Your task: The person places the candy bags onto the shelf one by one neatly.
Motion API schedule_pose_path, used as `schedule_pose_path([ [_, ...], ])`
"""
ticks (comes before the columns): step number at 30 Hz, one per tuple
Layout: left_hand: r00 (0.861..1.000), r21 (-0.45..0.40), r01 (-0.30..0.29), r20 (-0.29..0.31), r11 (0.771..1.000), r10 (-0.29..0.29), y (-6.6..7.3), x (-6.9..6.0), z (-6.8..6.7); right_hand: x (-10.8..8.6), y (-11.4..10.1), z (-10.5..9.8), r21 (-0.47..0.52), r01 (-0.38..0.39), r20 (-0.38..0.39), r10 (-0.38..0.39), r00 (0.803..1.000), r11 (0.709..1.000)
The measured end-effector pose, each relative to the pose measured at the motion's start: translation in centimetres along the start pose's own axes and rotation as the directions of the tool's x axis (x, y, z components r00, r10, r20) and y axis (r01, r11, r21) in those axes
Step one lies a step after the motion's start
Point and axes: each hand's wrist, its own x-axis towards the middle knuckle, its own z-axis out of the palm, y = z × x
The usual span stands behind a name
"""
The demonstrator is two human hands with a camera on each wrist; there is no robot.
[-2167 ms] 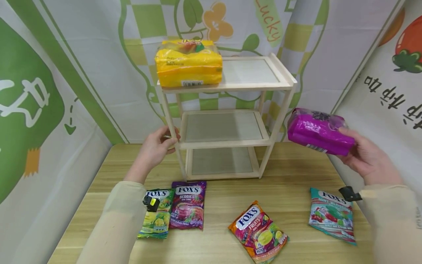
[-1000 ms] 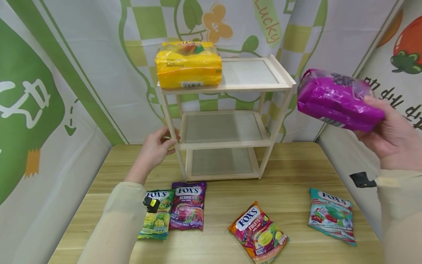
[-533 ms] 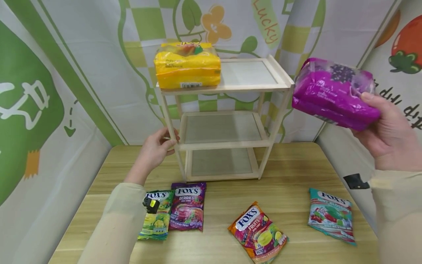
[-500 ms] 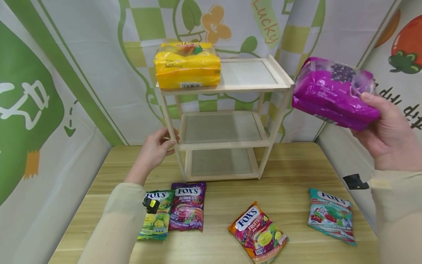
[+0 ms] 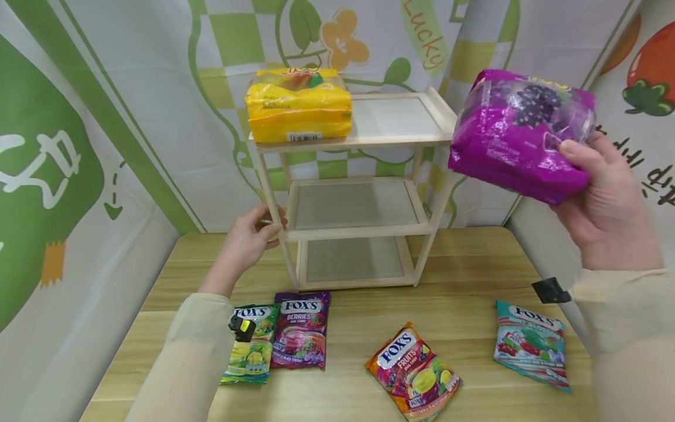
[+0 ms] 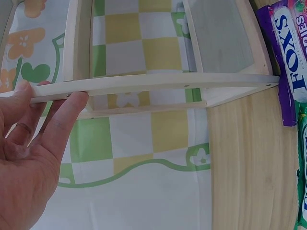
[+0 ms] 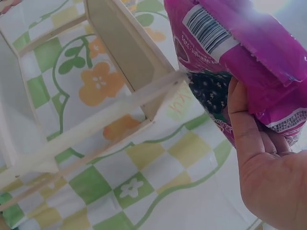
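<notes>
My right hand [image 5: 612, 193] grips a shiny purple pack [image 5: 519, 138] with dark berries pictured on it. In the head view the pack is held in the air, overlapping the right end of the wooden shelf rack's [image 5: 358, 141] top board. Two barcodes show on the pack [image 7: 249, 52] in the right wrist view. My left hand [image 5: 250, 234] holds the rack's left front post at the middle shelf, thumb on one side and fingers on the other, as the left hand [image 6: 36, 139] shows in the left wrist view. A yellow pack [image 5: 299, 111] sits on the top board's left part.
On the wooden table [image 5: 422, 310] lie a green candy bag [image 5: 250, 351], a purple berries candy bag [image 5: 299, 334], an orange fruits candy bag [image 5: 413, 372] and a teal mint candy bag [image 5: 531, 346]. Printed curtains stand close behind and on both sides.
My right hand has raised the purple pack from mid-rack height to top-board level, then moved it left and tilted its berry face toward the camera. My left hand stays on the post.
</notes>
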Motion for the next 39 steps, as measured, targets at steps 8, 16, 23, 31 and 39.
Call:
schedule_pose_path([
  [8, 1.000, -0.008, 0.004, 0.004, 1.000, -0.004, 0.0, 0.0, 0.0, -0.1, 0.6, 1.5, -0.019, 0.016, 0.045, -0.016, 0.999, 1.000],
  [16, 1.000, -0.010, -0.002, 0.000, 1.000, 0.002, 0.0, 0.0, -0.1, 0.1, 1.4, 3.5, 0.015, -0.031, 0.104, 0.029, 0.994, 0.999],
  [23, 1.000, -0.006, -0.006, -0.004, 1.000, 0.006, -0.2, 0.1, 0.0, 0.2, 2.4, 5.3, -0.029, -0.058, 0.111, 0.061, 0.992, 0.998],
  [31, 1.000, -0.012, -0.011, 0.001, 1.000, 0.011, -0.1, 0.1, 0.1, 0.4, 3.3, 6.4, -0.071, -0.095, 0.143, 0.104, 0.984, 0.993],
  [39, 1.000, -0.016, -0.004, -0.001, 1.000, 0.004, -0.1, -0.1, 0.0, 0.5, 4.2, 7.5, -0.025, -0.102, 0.171, 0.105, 0.980, 0.994],
])
